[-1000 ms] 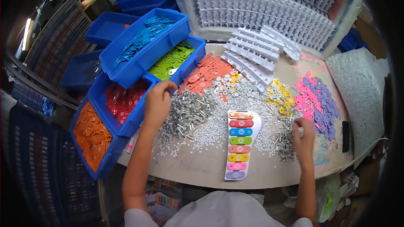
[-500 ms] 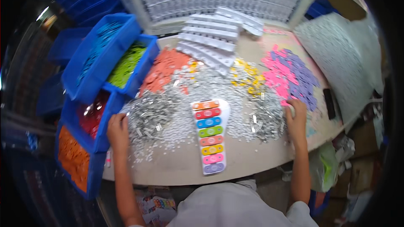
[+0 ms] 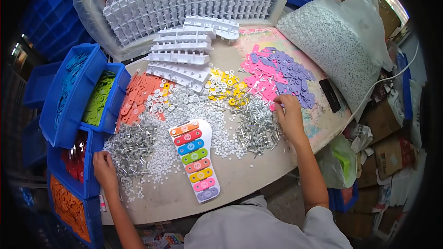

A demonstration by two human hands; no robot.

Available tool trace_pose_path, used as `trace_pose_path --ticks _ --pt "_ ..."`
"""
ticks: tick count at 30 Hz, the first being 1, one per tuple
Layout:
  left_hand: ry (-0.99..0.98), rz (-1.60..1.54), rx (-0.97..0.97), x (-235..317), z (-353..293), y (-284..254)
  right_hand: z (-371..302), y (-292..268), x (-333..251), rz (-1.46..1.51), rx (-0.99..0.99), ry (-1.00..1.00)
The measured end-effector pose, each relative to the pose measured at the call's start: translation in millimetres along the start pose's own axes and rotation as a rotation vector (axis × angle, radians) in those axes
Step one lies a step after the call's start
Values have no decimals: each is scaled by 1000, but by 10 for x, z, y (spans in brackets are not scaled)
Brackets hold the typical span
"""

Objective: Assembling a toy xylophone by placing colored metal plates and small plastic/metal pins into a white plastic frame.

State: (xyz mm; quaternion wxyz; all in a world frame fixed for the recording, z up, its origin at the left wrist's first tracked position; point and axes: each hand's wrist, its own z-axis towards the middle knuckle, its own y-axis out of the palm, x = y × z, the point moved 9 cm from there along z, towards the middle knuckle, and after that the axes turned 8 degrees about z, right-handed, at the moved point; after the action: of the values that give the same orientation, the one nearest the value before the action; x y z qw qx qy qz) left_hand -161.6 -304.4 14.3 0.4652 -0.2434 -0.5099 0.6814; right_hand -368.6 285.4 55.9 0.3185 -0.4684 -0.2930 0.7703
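Note:
In the middle of the table lies a toy xylophone [image 3: 194, 159], a white body with coloured bars across it. My left hand [image 3: 105, 171] rests at the left rim of a heap of silver pins [image 3: 134, 145], beside the blue bins. Its fingers are curled in, and what they hold, if anything, is hidden. My right hand [image 3: 290, 116] is between another pin heap [image 3: 258, 127] and the pink bars [image 3: 264, 76]. Thumb and forefinger are drawn together there; something pink shows at the fingertips, but I cannot tell whether it is held.
Blue bins [image 3: 94, 143] with coloured bars line the left side. Small white washers [image 3: 184, 106] spread behind the xylophone. White xylophone bodies [image 3: 177, 55] are stacked farther back. Purple bars [image 3: 295, 76], a black phone-like object [image 3: 329, 96] and a big bag of white parts [image 3: 332, 37] are at right.
The view has swung, so the table and its contents appear farther left. Both hands stay by the same heaps, and the xylophone lies where it was among them.

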Motion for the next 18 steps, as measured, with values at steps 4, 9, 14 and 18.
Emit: trace_pose_path --ticks 4,9,14,18 --pt "48 46 118 52 -27 -99 45 43 76 -22 13 2" --pt "-12 -187 70 385 -182 -376 38 201 246 -64 -17 -67" --pt "-316 -836 -256 726 -479 -202 37 279 199 -67 -17 -71" --pt "-331 -1097 -330 1050 -586 -64 79 236 -383 225 4 62"
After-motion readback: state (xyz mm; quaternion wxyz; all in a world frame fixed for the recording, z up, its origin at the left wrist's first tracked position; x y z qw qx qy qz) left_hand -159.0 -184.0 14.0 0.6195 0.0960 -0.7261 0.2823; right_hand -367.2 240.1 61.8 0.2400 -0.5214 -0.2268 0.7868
